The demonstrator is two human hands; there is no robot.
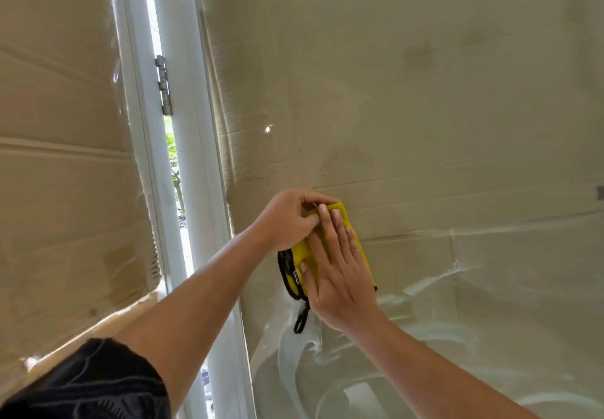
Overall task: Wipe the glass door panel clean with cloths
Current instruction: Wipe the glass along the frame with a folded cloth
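Far left of frame: a side pane (65, 157) with brown corrugated cardboard showing behind it. Next right, a white door frame (143, 170) running top to bottom, with a grey metal hinge (164, 85) on it in the upper part. A narrow gap (173, 164) beside the hinge shows daylight and green foliage. Lower left corner: a dark patterned sleeve (98, 382), bare forearm reaching up and right from it. Left hand (287, 219) at centre frame, grip closed: fingers curled, pinching the top edge of the yellow cloth (299, 252). The cloth is folded, black-edged, and lies against the glass just right of the frame; a black loop (301, 320) hangs from its lower edge. Right hand (340, 271) lies over the cloth, grip open: fingers straight and together, palm pressing the cloth flat to the pane. The glass door panel (441, 108) fills the right of the frame, cardboard behind it too. White smeared streaks (294, 353) curve across the lower glass, below and right of the hands; the upper glass shows a few faint dark smudges.
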